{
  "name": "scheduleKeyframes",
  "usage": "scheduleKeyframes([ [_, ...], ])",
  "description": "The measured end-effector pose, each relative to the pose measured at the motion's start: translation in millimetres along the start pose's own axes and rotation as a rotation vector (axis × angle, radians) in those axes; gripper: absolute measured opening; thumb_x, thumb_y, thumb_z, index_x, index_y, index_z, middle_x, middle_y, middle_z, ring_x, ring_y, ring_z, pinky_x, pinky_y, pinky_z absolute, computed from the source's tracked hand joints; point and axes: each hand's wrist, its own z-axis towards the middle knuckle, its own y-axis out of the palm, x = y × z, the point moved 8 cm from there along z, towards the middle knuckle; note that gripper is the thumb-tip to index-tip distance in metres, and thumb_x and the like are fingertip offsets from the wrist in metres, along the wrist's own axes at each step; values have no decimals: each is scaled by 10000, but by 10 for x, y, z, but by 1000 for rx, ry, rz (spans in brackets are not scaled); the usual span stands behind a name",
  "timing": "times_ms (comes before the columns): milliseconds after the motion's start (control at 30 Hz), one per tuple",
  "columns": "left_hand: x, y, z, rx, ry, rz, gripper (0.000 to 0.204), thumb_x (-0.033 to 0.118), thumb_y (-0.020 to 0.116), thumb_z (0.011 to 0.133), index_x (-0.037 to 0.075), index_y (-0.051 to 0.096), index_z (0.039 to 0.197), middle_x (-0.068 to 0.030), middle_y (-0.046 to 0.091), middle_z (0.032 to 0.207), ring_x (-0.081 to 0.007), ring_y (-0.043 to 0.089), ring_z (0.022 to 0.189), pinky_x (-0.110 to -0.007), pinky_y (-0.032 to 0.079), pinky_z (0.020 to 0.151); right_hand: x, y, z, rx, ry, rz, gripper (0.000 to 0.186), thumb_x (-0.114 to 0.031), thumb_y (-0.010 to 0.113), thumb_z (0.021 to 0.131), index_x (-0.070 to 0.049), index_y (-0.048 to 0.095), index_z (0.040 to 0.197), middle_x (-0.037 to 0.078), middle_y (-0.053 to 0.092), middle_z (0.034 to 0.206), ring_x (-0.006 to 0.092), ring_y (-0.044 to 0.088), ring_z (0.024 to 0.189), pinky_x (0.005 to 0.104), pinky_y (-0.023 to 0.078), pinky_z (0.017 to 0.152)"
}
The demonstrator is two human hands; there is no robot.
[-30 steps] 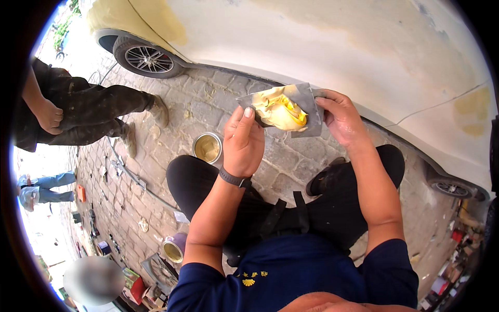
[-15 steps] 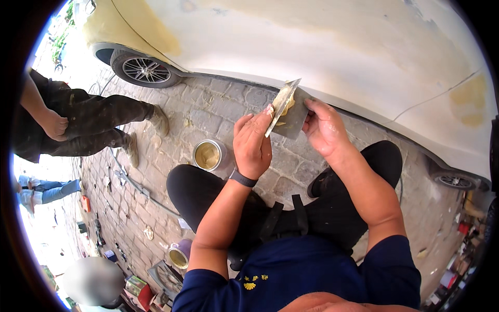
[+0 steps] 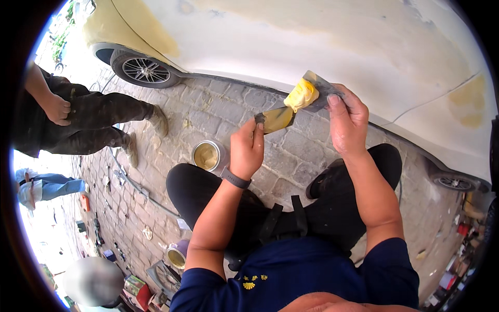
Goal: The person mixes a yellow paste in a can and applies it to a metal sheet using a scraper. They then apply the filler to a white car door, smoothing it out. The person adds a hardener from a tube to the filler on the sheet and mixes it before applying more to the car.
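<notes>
My left hand (image 3: pixel 247 148) pinches a thin flat putty spreader (image 3: pixel 275 120) smeared with yellow filler. In my right hand (image 3: pixel 349 122) is a second flat spreader (image 3: pixel 318 93), its face turned partly up. A thick lump of yellow filler (image 3: pixel 301 95) sits on the right spreader's left part and reaches down to the corner of the left one. Both tools hang in the air in front of the pale car body (image 3: pixel 322 41), which has yellowish patches. Below and left of my left hand stands an open tin of filler (image 3: pixel 207 155).
A person (image 3: pixel 78 114) in dark, stained trousers stands at the left by the car wheel (image 3: pixel 146 70). A hose (image 3: pixel 140 187) runs over the paving bricks (image 3: pixel 218 112). Another open tin (image 3: pixel 178 255) stands near my left elbow. Further left, another person (image 3: pixel 49 187) wears blue trousers.
The spreaders have moved from overlapping to side by side, tips meeting. My right hand has risen and gone right; my left has dropped slightly. The filler is now one lump on the right spreader.
</notes>
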Motion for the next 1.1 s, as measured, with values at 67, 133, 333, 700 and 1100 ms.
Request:
scheduleKeyframes([
  [67,-160,-79,-22,-8,-119,-214,257,127,569,1056,-7,545,838,-101,528,718,-195,435,681,-333,401,678,-329,144,24,-129,-217,-124,206,-75,619,1025,33,695,1184,66,718,1054,133,670,953,307,533,841],
  [133,-177,-22,-37,-71,-201,-495,263,135,568,1062,-5,549,840,-47,522,743,-143,440,720,-321,400,680,-379,164,-1,-230,-308,-161,238,-57,611,1023,29,694,1229,145,730,1159,177,678,1081,321,527,941],
  [333,-79,29,-90,-76,-222,-726,222,160,545,1091,19,574,922,40,536,841,-58,439,788,-253,393,703,-11,314,-106,-281,-1,113,254,-64,623,1016,18,703,1243,127,733,1160,175,672,1016,314,515,930],
  [700,-287,-388,27,243,-198,-872,208,154,524,1101,-11,640,1151,-66,697,1136,-152,661,1063,-339,526,961,139,-44,138,-213,205,-392,230,-129,645,1009,40,713,1149,24,701,941,80,577,816,272,480,725],
  [1100,39,-233,-53,-66,-58,-470,238,152,547,1086,-42,673,1140,-30,672,914,-92,553,850,-271,468,772,786,274,-176,-28,528,54,182,-160,625,1034,-2,708,1072,-40,637,902,38,506,789,242,434,699],
])
